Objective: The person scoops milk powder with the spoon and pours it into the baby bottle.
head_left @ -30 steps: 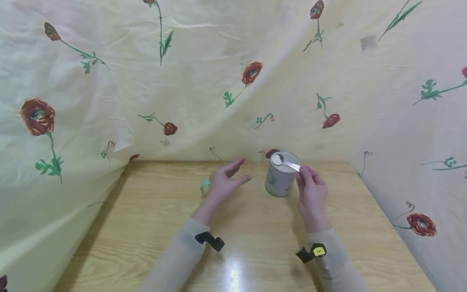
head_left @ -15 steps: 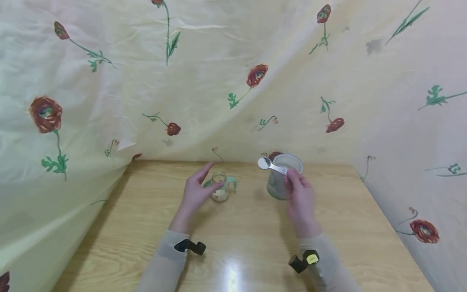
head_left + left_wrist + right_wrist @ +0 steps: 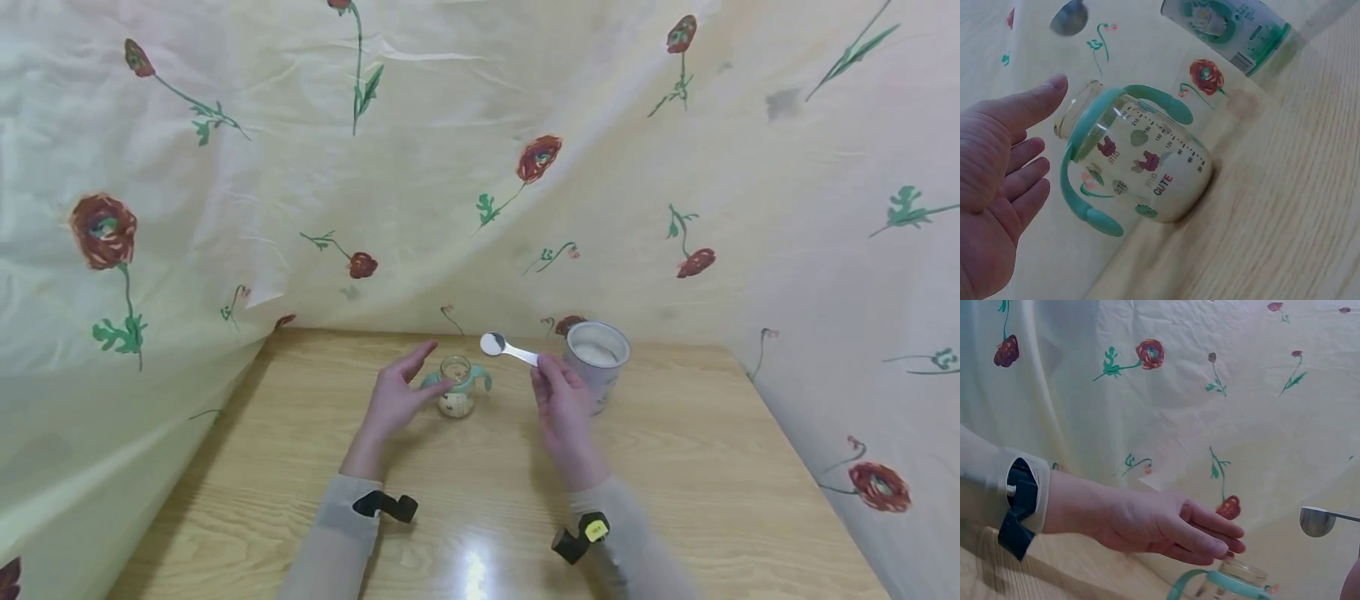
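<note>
A clear baby bottle with green handles and printed measuring marks stands uncapped on the table, some pale contents at its base. My left hand is beside the bottle, fingers extended and thumb apart, with a gap to the glass in the left wrist view. Between thumb and fingers my right hand pinches the handle of a metal measuring spoon filled with white powder. The spoon's bowl is in the air, up and to the right of the bottle's mouth. Behind the right hand stands an open can.
The wooden table runs back to a flowered cloth that hangs behind and along the sides. The can, pale with green print, stands to the right of the bottle near the back edge.
The right hand has carried the filled spoon leftward from over the can toward the bottle. My left hand has shifted left, uncovering the bottle that it hid earlier.
</note>
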Demonstrator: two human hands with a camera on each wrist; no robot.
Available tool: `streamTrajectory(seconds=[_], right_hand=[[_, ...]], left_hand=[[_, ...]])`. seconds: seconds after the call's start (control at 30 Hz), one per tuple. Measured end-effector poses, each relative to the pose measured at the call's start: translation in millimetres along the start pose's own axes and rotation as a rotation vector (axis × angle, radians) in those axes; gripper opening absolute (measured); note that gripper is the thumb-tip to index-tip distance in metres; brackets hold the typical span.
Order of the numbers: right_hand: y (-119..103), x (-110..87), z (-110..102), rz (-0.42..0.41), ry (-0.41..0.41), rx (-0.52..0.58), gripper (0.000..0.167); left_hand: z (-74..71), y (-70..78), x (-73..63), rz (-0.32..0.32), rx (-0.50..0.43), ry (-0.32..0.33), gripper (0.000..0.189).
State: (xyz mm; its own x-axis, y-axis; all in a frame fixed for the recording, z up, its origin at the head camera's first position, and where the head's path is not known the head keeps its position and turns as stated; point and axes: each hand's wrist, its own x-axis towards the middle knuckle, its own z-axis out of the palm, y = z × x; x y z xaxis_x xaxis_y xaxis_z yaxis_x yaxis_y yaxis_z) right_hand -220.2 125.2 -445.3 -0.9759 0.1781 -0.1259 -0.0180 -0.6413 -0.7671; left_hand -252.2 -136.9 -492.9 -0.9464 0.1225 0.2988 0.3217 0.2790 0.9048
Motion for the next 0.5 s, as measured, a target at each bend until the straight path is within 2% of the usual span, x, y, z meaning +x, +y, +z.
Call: streamTrajectory(seconds=[0.13,0.23,0.5], right_hand=[[15,2.1,8,0.045,0.003,-0.007,0.006],[24,2.7,10,0.061,0.005,-0.052,0.011],[38,5.4,11,0.019,0.014,-0.110,0.011]], left_hand=[[1.7,-5.4,0.2,-0.017,0.008,-0.031,0.075],[3.7,-8.4,-0.2,-0.028,0.019,-0.046,0.075],[8.6,-11.7,1.8,-0.032,0.027,-0.066,0.073]])
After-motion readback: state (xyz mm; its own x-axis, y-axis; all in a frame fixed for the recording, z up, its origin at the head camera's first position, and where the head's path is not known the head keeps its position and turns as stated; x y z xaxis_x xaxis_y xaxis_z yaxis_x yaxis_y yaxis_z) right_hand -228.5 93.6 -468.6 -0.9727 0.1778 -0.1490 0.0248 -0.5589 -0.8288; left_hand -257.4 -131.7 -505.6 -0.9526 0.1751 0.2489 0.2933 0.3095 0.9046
